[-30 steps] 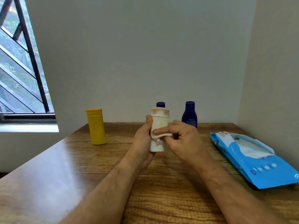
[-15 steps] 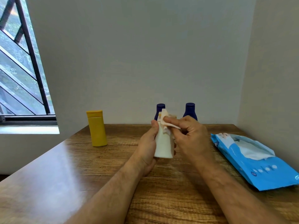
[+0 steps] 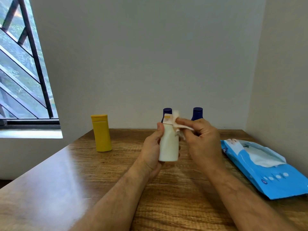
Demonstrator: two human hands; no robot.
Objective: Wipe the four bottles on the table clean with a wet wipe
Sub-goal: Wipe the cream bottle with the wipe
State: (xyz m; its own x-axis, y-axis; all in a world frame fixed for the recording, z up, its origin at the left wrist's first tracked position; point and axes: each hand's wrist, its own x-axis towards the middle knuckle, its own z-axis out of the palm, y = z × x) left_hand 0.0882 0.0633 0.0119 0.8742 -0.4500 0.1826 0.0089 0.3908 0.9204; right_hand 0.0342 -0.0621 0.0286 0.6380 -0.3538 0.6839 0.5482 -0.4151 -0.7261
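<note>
He has the white bottle point(image 3: 168, 145) up off the table point(image 3: 103, 177), held upright in front of him, near the middle of the view. The left hand point(image 3: 152, 151) is wrapped round its body, thumb up near the shoulder, fingers curled behind. The right hand point(image 3: 200, 140) pinches a wipe point(image 3: 177, 125) between thumb and fingertips and has it against the cap and neck, where there looks to be an orange-brown smear.

The yellow bottle point(image 3: 101, 132) stands by itself to the left, well apart. Two blue bottles point(image 3: 197, 113) stand at the back by the wall, mostly hidden behind his hands, only their caps showing. The wipe pack point(image 3: 266, 170) lies open on the right, a sheet poking out.

To my eye this is the cap being cleaned, and I can't tell which of the others are done. To do it well I'd say: hold the body firm with the left so the bottle doesn't twist, wrap the wipe round the cap rather than dabbing with a corner, and turn the bottle against it so the groove under the cap gets reached. The wipe is bunched small; spreading it to a fresh patch would lift that stain instead of smearing it. Squeeze too hard and the cap might pop or the bottle slip
</note>
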